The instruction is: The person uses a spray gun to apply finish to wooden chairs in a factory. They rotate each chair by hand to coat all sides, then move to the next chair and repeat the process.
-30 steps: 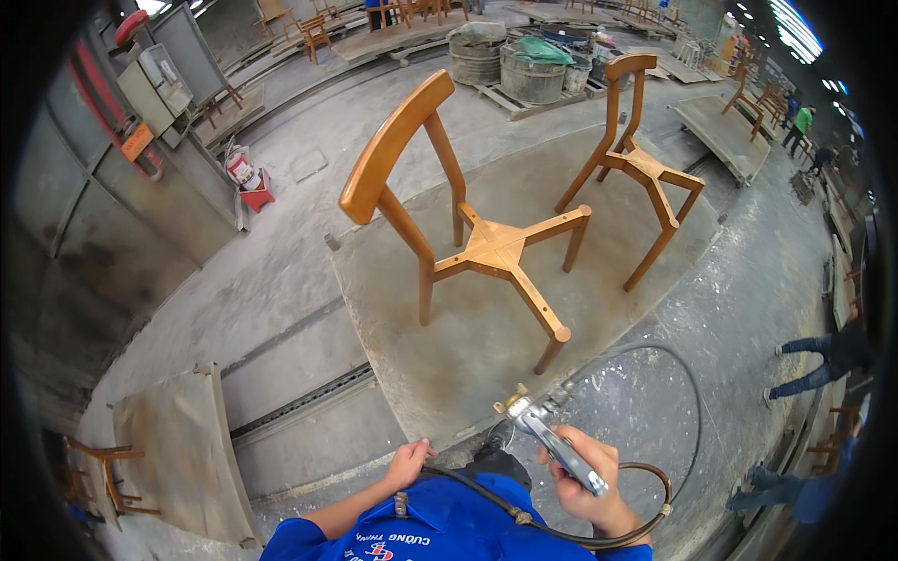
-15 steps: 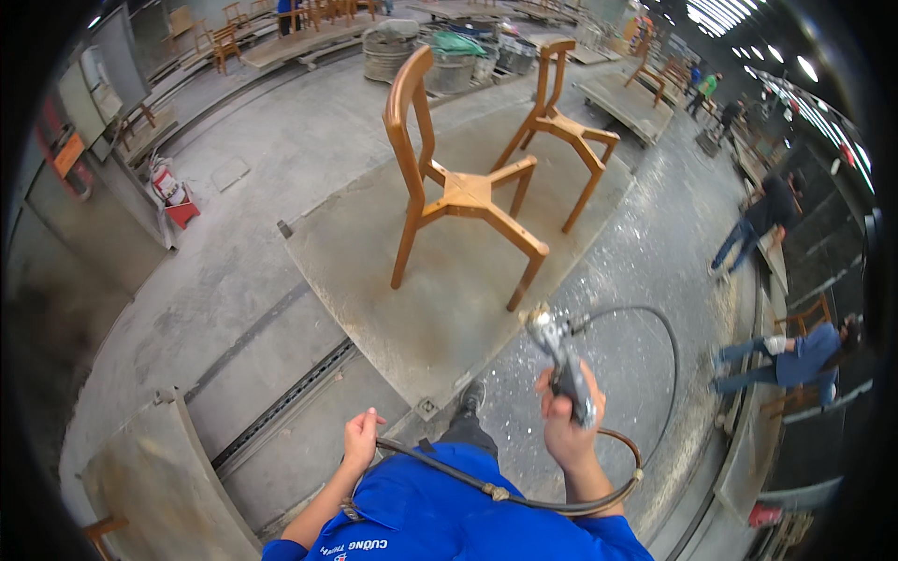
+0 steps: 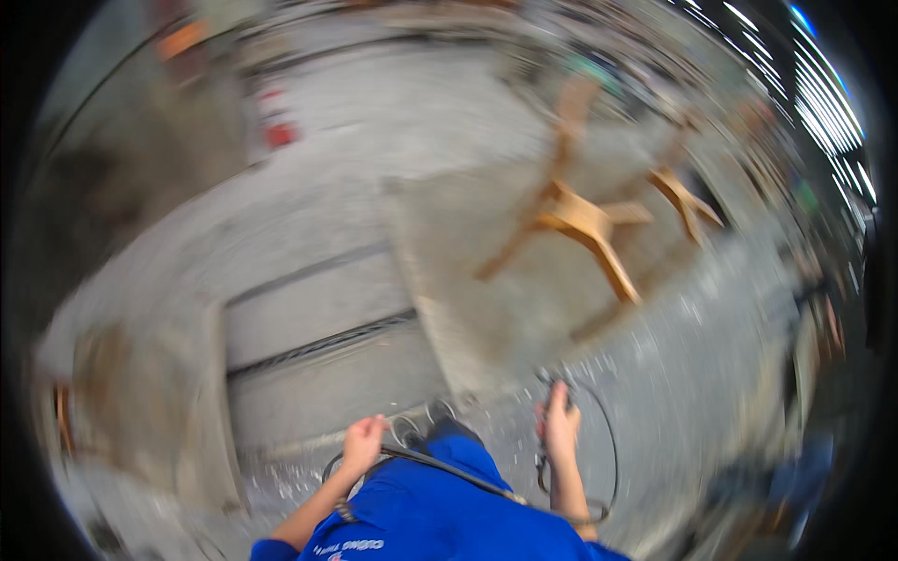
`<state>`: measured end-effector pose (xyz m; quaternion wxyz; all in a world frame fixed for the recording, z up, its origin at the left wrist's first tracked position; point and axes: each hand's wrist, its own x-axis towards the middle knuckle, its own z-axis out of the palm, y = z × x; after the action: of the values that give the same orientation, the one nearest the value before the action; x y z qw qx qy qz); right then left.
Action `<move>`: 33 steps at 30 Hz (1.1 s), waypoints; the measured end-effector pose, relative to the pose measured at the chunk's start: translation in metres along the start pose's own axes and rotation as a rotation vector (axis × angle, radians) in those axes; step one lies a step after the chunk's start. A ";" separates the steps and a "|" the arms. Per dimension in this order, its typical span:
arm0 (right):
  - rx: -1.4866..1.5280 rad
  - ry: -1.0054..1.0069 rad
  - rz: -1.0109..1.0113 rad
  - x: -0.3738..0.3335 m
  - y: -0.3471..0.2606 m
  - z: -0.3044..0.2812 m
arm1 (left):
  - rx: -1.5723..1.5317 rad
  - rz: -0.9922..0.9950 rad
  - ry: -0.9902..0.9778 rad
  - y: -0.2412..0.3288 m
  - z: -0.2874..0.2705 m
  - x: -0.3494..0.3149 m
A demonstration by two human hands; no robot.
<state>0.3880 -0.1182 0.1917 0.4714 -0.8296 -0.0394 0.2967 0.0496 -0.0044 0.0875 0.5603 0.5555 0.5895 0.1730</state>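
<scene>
1. Pulled the spray gun point(image 3: 545, 378) back from the near chair point(image 3: 578, 219) since half a second ago, and swung the view, sending both that and the far chair point(image 3: 678, 192) rightward across it.
2. Holding the gun out to the right of the body, over grey floor point(image 3: 673, 374), in the right hand point(image 3: 561, 428), with fingers wrapped closed around it.
3. Trailing a thin hose point(image 3: 614, 449) from the gun, looped out to the right and back toward the forearm.
4. Bending the left hand point(image 3: 363, 439) in front of the waist, fingers curled beside a thick hose point(image 3: 449, 469); too blurred to tell whether gripping it or only touching it.
5. Wearing a blue shirt point(image 3: 421, 519), with the thick hose slung across its front.
6. Facing a wide board point(image 3: 477, 332) just past the gun, with both wooden chairs upright on top, smeared by motion.
7. Farther out: to the left, a floor track point(image 3: 323, 348), a second board point(image 3: 140, 411) and a red stand point(image 3: 281, 135); to the upper right, rows of ceiling lights point(image 3: 828, 98).
</scene>
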 end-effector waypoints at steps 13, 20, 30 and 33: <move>-0.344 -1.293 -0.095 -0.070 -0.110 0.278 | -0.012 -0.365 0.690 -0.107 -0.032 -0.229; -0.575 -1.659 -0.148 -0.316 -0.016 0.364 | -0.319 -0.668 1.372 -0.240 -0.009 -0.381; -0.720 -2.110 -0.127 -0.619 0.132 0.398 | -0.241 -0.855 1.913 -0.285 -0.180 -0.627; -0.705 -2.064 -0.110 -0.686 0.157 0.426 | -0.268 -0.707 2.044 -0.303 -0.260 -0.662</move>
<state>-0.4345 -0.1187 0.2162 -0.0402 -0.2669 -0.5355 0.8002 -0.4744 -0.5556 0.2280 -0.1207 -0.1175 0.8795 0.4451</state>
